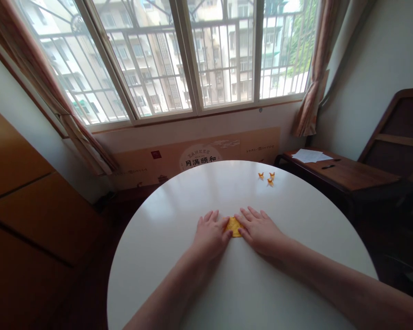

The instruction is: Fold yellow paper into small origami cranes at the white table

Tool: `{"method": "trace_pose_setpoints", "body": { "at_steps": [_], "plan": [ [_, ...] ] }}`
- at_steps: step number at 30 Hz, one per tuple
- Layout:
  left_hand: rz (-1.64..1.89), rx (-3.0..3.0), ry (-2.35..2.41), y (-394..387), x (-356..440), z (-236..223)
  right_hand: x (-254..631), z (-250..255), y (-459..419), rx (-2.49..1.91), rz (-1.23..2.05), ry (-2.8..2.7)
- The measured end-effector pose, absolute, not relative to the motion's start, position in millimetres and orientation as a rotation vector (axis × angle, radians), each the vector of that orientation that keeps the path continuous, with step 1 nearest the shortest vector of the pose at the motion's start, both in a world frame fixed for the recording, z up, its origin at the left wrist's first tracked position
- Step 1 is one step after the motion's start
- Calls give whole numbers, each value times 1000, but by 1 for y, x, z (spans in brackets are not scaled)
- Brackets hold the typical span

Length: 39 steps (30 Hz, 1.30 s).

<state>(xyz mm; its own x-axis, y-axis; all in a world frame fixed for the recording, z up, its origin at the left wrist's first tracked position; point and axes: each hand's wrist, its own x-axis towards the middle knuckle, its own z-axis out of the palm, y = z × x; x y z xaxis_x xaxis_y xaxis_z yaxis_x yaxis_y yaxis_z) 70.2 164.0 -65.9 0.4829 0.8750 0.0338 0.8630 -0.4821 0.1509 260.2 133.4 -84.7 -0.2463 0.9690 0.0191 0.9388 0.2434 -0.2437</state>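
Note:
A small piece of yellow patterned paper (234, 226) lies flat on the round white table (206, 293), between my two hands. My left hand (210, 233) rests palm down on the tabletop, its thumb and index finger touching the paper's left side. On the other side, my right hand (261, 231) is also palm down with its fingers spread, and its thumb and index finger press the paper's right edge. Both hands are open. The paper's outer edges are partly hidden under the fingers.
Three small orange-yellow folded figures (270, 181) stand towards the table's back right. A wooden side table (358, 176) holds white sheets (308, 156) and a black pen (328, 167). A printed board (151, 167) stands below the barred window.

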Motion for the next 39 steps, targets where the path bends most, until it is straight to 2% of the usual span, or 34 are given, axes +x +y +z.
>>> {"method": "trace_pose_setpoints", "body": {
  "at_steps": [7, 20, 22, 27, 31, 39],
  "plan": [
    [-89, 2492, 1502, 176, 50, -59, 268, -91, 139, -1854, 348, -2357],
    [-109, 2466, 1432, 178, 44, -57, 280, -87, 141, -1794, 447, -2347],
    [-45, 2452, 1430, 175, 45, -51, 282, -86, 143, -1828, 473, -2252],
    [442, 2574, 1216, 164, 51, -39, 285, -79, 143, -1722, 281, -2073],
    [406, 2502, 908, 156, 56, -37, 280, -73, 135, -1562, 306, -2151],
    [370, 2455, 866, 155, 56, -34, 271, -81, 132, -1535, 377, -2254]
  ]
}}
